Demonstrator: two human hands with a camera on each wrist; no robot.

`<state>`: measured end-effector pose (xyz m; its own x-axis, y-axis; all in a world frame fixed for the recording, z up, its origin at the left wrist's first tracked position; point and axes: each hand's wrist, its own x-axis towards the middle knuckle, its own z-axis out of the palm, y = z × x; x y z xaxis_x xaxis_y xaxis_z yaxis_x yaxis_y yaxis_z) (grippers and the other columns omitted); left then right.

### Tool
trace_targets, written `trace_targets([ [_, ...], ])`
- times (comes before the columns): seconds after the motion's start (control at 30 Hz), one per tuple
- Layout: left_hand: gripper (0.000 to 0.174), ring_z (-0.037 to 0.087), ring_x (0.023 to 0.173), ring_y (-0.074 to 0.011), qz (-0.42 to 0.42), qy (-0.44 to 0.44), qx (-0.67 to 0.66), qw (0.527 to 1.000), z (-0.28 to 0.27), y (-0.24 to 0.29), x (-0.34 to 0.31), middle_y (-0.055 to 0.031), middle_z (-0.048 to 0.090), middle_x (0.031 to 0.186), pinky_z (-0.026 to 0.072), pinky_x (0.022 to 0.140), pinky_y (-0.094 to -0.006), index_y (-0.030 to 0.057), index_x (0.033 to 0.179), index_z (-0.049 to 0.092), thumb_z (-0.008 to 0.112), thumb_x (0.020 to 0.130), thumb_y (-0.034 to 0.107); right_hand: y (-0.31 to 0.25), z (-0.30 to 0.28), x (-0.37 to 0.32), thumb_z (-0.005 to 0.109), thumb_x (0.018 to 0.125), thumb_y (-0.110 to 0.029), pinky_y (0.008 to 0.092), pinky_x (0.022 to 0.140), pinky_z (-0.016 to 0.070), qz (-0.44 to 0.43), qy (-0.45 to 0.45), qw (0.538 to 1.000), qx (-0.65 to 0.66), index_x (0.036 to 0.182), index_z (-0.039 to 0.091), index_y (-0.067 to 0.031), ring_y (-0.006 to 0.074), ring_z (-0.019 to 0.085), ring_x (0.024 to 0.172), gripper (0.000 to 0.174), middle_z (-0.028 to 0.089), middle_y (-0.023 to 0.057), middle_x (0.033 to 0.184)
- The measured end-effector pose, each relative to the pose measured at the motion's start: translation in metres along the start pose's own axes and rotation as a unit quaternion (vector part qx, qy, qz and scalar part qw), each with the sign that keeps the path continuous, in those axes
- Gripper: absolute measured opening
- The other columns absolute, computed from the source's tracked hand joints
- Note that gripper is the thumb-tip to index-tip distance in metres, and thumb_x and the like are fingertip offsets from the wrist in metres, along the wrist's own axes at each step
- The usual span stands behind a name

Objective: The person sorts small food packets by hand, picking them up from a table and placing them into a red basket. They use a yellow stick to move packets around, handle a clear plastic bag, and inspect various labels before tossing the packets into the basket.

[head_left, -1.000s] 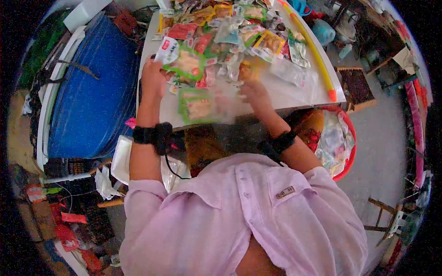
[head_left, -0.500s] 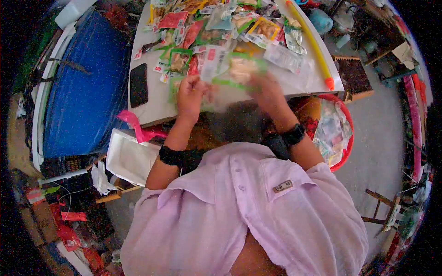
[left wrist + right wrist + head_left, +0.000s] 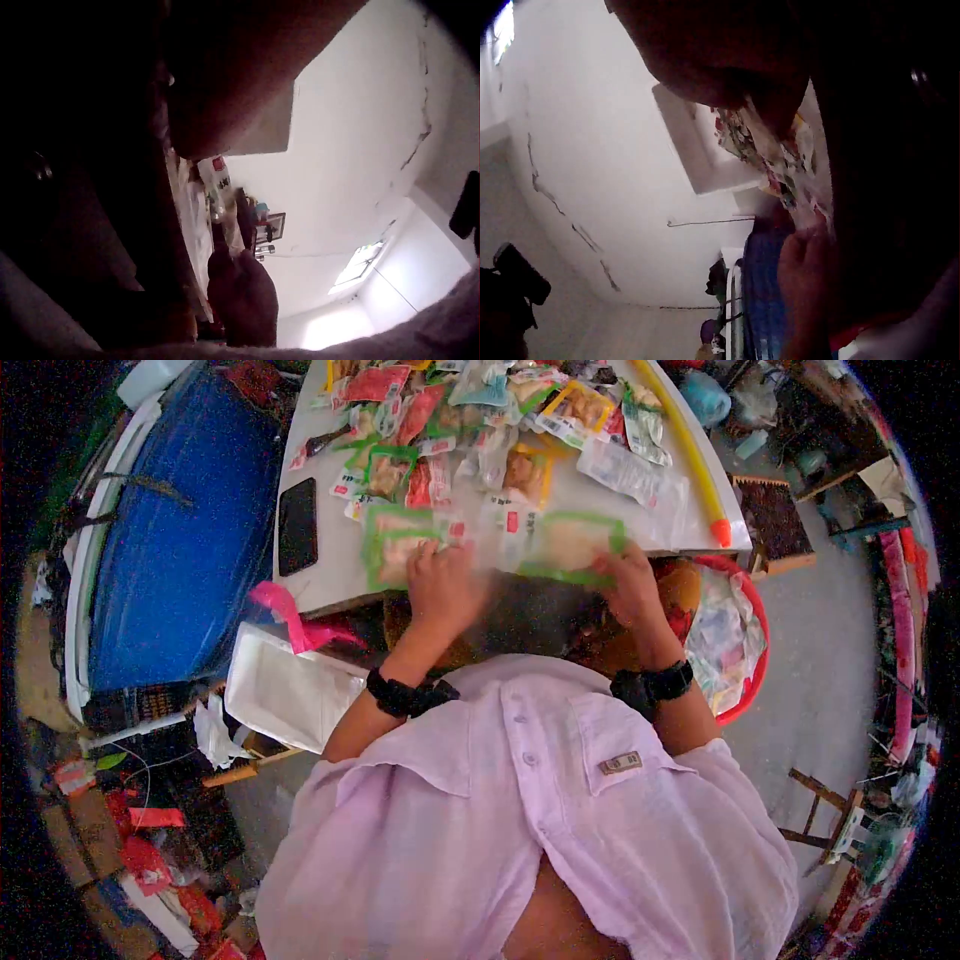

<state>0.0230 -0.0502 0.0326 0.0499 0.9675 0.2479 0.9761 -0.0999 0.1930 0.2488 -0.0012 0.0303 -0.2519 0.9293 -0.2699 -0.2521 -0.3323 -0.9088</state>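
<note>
where the right grip [image 3: 634, 586] pinches, a green-edged packet [image 3: 576, 544] extends leftward.

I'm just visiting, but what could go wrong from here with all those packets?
The right hand pinches a green-edged packet by one end near the table's front edge; a slip might drop it over.

The black phone lies close to the table's left side, so a stray sweep of the left hand could knock it off.

The pile of packets overlaps, so pulling one might drag others.
</note>
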Motion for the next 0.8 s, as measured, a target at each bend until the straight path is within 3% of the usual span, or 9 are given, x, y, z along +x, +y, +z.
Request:
trace_targets([
  [0.2, 0.02, 0.043, 0.083, -0.0363, 0.033, 0.102, -0.052, 0.993, 0.012, -0.01, -0.003, -0.0189, 0.05, 0.083, 0.0329, 0.076, -0.0428, 0.0, 0.08, 0.05, 0.047, 0.065, 0.012, 0.003, 0.019, -0.006, 0.044, 0.075, -0.007, 0.0254, 0.053, 0.0443, 0.046, -0.081, 0.993, 0.073, 0.093, 0.045, -0.003, 0.0143, 0.05, 0.063, 0.018, 0.052, 0.0056, 0.078],
  [0.3, 0.016, 0.043, 0.08, -0.0365, 0.04, 0.097, -0.106, 0.989, 0.007, -0.01, -0.003, -0.0193, 0.048, 0.081, 0.0331, 0.074, -0.043, -0.0003, 0.078, 0.048, 0.046, 0.066, 0.01, -0.007, 0.038, -0.009, 0.044, 0.073, -0.005, 0.0265, 0.055, 0.0447, 0.068, -0.03, 0.995, 0.066, 0.093, 0.045, -0.0023, 0.0154, 0.051, 0.065, 0.02, 0.053, 0.007, 0.081],
  [0.4, 0.022, 0.043, 0.084, -0.0372, 0.027, 0.091, -0.09, 0.991, 0.009, -0.011, -0.004, -0.0164, 0.051, 0.08, 0.0293, 0.078, -0.0456, 0.0006, 0.082, 0.048, 0.045, 0.063, 0.012, 0.002, 0.041, 0.001, 0.045, 0.071, -0.004, 0.0278, 0.057, 0.0448, 0.029, -0.09, 0.99, 0.105, 0.093, 0.046, -0.0017, 0.0168, 0.052, 0.067, 0.022, 0.053, 0.0085, 0.083],
  [0.43, 0.022, 0.043, 0.084, -0.0369, 0.026, 0.095, -0.081, 0.992, 0.012, -0.012, -0.005, -0.0168, 0.05, 0.081, 0.0292, 0.079, -0.0456, 0.0005, 0.083, 0.047, 0.045, 0.064, 0.012, 0.014, 0.039, 0.009, 0.046, 0.07, -0.004, 0.0276, 0.057, 0.0447, -0.106, -0.125, 0.986, -0.018, 0.092, 0.046, -0.0015, 0.017, 0.052, 0.067, 0.022, 0.053, 0.0083, 0.081],
  [0.47, 0.023, 0.043, 0.084, -0.0367, 0.026, 0.1, -0.073, 0.992, 0.014, -0.013, -0.005, -0.0172, 0.05, 0.082, 0.029, 0.079, -0.0456, 0.0004, 0.083, 0.047, 0.045, 0.064, 0.012, 0.03, 0.035, 0.02, 0.046, 0.07, -0.004, 0.0274, 0.057, 0.0446, -0.237, -0.156, 0.949, -0.139, 0.091, 0.047, -0.0012, 0.0173, 0.052, 0.067, 0.021, 0.053, 0.0082, 0.08],
  [0.53, 0.019, 0.043, 0.083, -0.0363, 0.042, 0.117, -0.076, 0.989, 0.016, -0.014, -0.006, -0.0181, 0.049, 0.082, 0.0299, 0.078, -0.0449, -0.0002, 0.082, 0.046, 0.045, 0.065, 0.01, 0.028, 0.048, 0.02, 0.047, 0.069, -0.006, 0.027, 0.057, 0.0437, -0.258, -0.165, 0.937, -0.171, 0.084, 0.048, -0.0015, 0.0165, 0.051, 0.067, 0.016, 0.052, 0.0065, 0.076],
  [0.6, 0.012, 0.043, 0.081, -0.036, 0.077, 0.143, -0.099, 0.982, 0.016, -0.014, -0.005, -0.0191, 0.047, 0.082, 0.0319, 0.076, -0.0434, -0.0012, 0.077, 0.044, 0.045, 0.068, 0.007, 0.024, 0.069, 0.015, 0.049, 0.068, -0.007, 0.0268, 0.058, 0.0422, -0.039, -0.123, 0.992, 0.008, 0.072, 0.05, -0.0027, 0.0142, 0.049, 0.068, 0.006, 0.051, 0.0033, 0.069],
  [0.67, 0.011, 0.042, 0.084, -0.0357, 0.086, 0.157, -0.1, 0.979, 0.011, -0.011, -0.005, -0.0192, 0.047, 0.085, 0.0315, 0.077, -0.0428, -0.0013, 0.076, 0.044, 0.045, 0.068, 0.006, 0.057, 0.063, 0.044, 0.05, 0.068, -0.008, 0.027, 0.059, 0.042, -0.138, -0.146, 0.963, -0.177, 0.071, 0.049, -0.0016, 0.0143, 0.048, 0.067, 0.007, 0.051, 0.004, 0.07],
  [0.8, 0.011, 0.042, 0.09, -0.0349, 0.104, 0.164, -0.125, 0.973, 0.011, -0.012, -0.004, -0.0185, 0.046, 0.095, 0.0304, 0.081, -0.0417, -0.0012, 0.077, 0.044, 0.045, 0.068, 0.006, 0.061, 0.076, 0.053, 0.05, 0.068, -0.009, 0.0278, 0.057, 0.0415, -0.188, -0.187, 0.904, -0.336, 0.069, 0.049, -0.0014, 0.0149, 0.048, 0.067, 0.008, 0.051, 0.0048, 0.069],
])
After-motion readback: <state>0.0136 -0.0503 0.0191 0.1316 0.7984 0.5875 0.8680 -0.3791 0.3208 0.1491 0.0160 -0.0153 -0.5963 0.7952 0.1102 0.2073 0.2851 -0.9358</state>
